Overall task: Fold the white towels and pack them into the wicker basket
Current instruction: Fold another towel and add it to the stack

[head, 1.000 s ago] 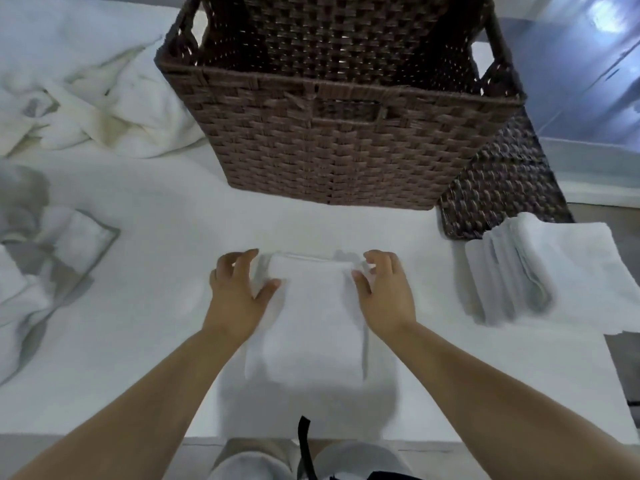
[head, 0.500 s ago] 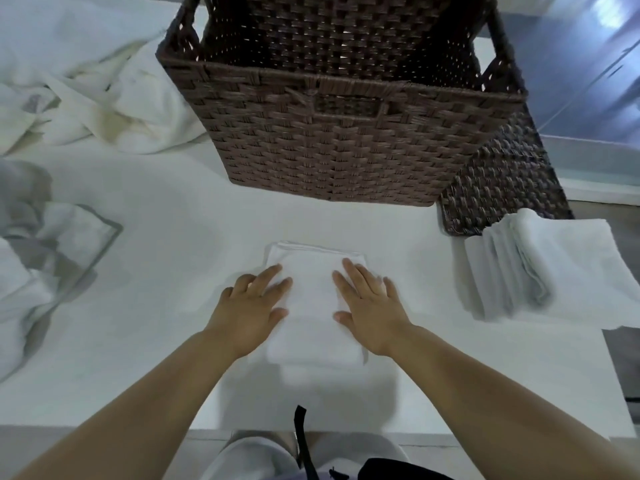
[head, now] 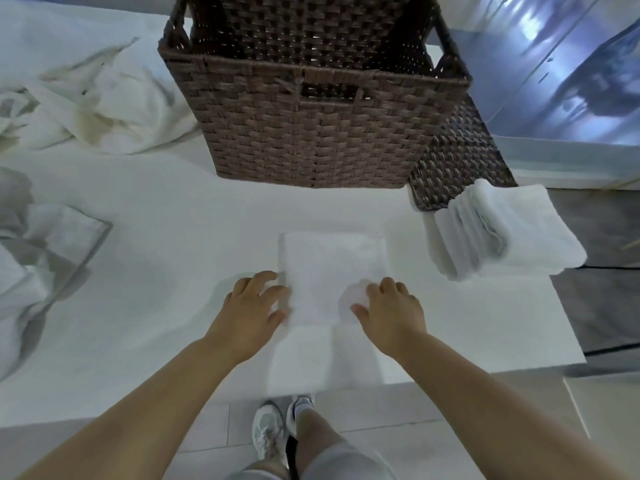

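Small white folded terry towel (head: 329, 271) lies flat on the white bench (head: 156, 306), near its front edge, just in front of the brown woven wicker basket (head: 311, 126). Left hand (head: 254, 304) sits at the towel's left edge, fingers curled against the side, thumb touching the cloth. Right hand (head: 389, 308) rests on the towel's lower right part, fingers bent; the blur there hides whether it is pinching a fold. Basket stands upright at the back of the bench, cut-out handle facing the person; visible inside shows only dark weave, bottom not seen. Flat brown woven lid or tray (head: 460, 168) leans or lies just right of the basket. Stack of folded white towels (head: 502, 230) lies at the bench's right edge, touching that woven piece. Rumpled white towels (head: 97, 98) heaped at back left, more crumpled white cloth (head: 34, 254) at far left. Pale tiled floor (head: 433, 445) below, person's grey sneakers (head: 273, 431) by the bench edge.
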### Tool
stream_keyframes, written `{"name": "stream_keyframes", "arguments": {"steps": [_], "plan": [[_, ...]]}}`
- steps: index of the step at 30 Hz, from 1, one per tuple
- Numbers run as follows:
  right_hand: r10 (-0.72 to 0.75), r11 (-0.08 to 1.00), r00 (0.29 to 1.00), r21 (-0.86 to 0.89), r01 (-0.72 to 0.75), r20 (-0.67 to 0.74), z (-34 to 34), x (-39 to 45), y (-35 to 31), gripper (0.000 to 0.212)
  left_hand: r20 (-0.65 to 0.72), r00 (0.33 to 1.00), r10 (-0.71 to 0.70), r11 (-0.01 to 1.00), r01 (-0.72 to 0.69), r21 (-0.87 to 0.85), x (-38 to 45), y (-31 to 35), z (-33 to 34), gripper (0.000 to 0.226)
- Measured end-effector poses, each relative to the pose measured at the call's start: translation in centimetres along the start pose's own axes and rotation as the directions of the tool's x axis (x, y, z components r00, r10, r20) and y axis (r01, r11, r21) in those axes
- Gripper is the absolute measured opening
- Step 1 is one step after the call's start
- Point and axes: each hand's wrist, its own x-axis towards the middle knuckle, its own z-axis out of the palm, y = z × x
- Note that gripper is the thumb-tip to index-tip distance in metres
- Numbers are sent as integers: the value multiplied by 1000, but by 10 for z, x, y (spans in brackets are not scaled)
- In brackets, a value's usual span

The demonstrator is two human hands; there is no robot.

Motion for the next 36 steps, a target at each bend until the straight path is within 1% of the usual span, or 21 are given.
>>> {"name": "stream_keyframes", "arguments": {"steps": [1,2,3,5,7,12,16,19,21,23,26,29,33,36], "plan": [[-56,998,998,13,56,-38,3,-4,3,48,25,999,30,999,-29,-18,1,4,1,51],[-112,993,993,31,114,-42,7,-7,6,48,50,997,60,998,-58,-25,3,8,3,59],[-162,986,987,47,163,-12,11,-8,9,50,87,993,80,997,-79,-17,5,10,7,61],[-207,978,973,33,205,102,22,-8,14,55,169,980,103,993,-112,46,12,13,16,54],[-190,981,968,5,192,164,28,-3,20,57,225,970,94,988,-118,95,19,15,19,53],[-124,991,976,-33,132,180,22,17,46,62,293,952,90,983,-133,130,43,35,17,56],[-71,995,974,-54,84,215,6,40,75,66,306,946,106,979,-153,134,75,64,17,57],[-56,997,954,-26,67,296,-17,57,90,66,302,947,105,985,-140,96,95,81,13,57],[-79,995,941,-28,93,328,-34,67,96,62,275,956,101,989,-127,77,104,86,9,57],[-92,994,940,-29,107,328,-50,76,100,54,255,962,93,991,-114,70,110,86,4,55],[-113,993,947,6,116,300,-70,86,94,51,239,971,18,995,-40,87,107,77,-10,47],[-201,979,938,19,204,281,-88,91,74,55,206,975,-88,993,70,93,88,56,-25,40],[-335,939,900,17,344,279,-103,98,24,56,168,957,-238,971,230,67,52,8,-44,34],[-404,908,862,16,419,308,-105,101,-26,56,126,936,-329,944,329,26,20,-31,-56,32]]}}
